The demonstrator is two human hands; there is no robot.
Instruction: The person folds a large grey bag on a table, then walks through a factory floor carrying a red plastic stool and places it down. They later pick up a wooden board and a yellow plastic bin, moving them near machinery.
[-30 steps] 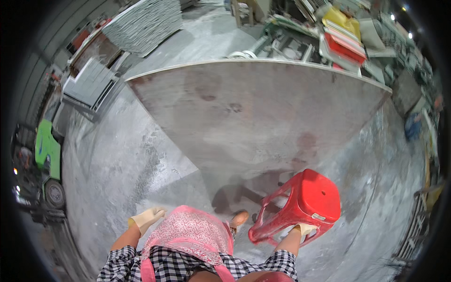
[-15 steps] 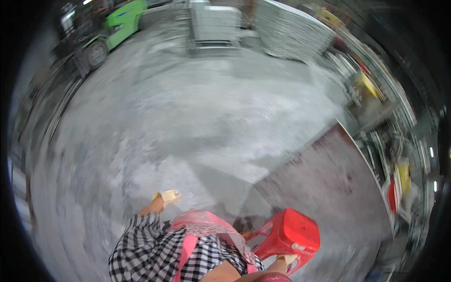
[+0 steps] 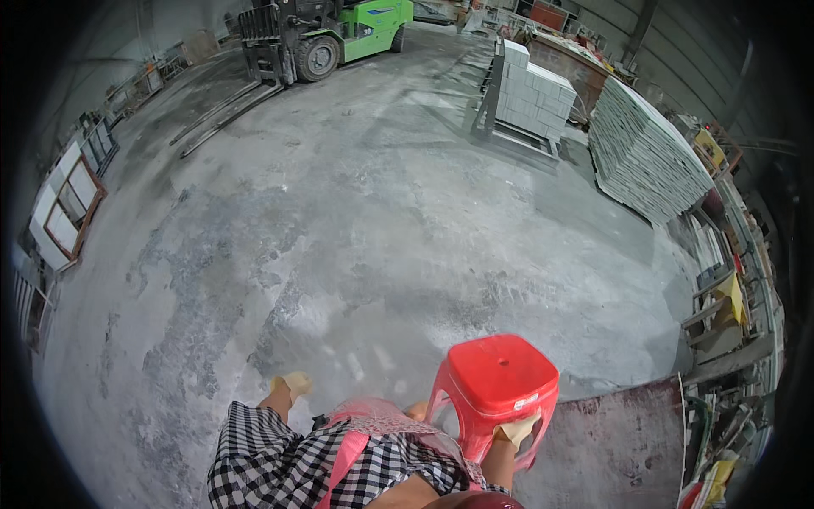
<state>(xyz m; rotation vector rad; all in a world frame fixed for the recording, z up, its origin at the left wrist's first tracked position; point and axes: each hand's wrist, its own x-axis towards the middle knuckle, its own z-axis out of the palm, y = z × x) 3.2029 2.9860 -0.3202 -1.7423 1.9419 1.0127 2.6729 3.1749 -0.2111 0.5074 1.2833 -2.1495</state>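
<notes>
A red plastic stool [image 3: 502, 365], upright with a small hole in its seat, hangs at my right side. My right hand [image 3: 515, 431], in a pale yellow glove, is closed on the stool just below the seat edge; part of the grip is hidden. My left hand [image 3: 293, 385], gloved alike, hangs low at my left side over the concrete floor [image 3: 339, 280]. It holds nothing visible, and its fingers look loosely apart.
A reddish-brown board [image 3: 606, 445] lies on the floor at my right. Ahead stand a pallet of pale blocks [image 3: 534, 97], a tall stack of sheets [image 3: 649, 153] and a green forklift [image 3: 360, 34], forks low. Racks with clutter [image 3: 721, 314] line the right; framed panels [image 3: 72, 208] lean at left.
My view has swung left, so the forklift, blocks and sheet stack sit further right. The stool has come up and forward in view, still in my right hand. The brown board has slid lower.
</notes>
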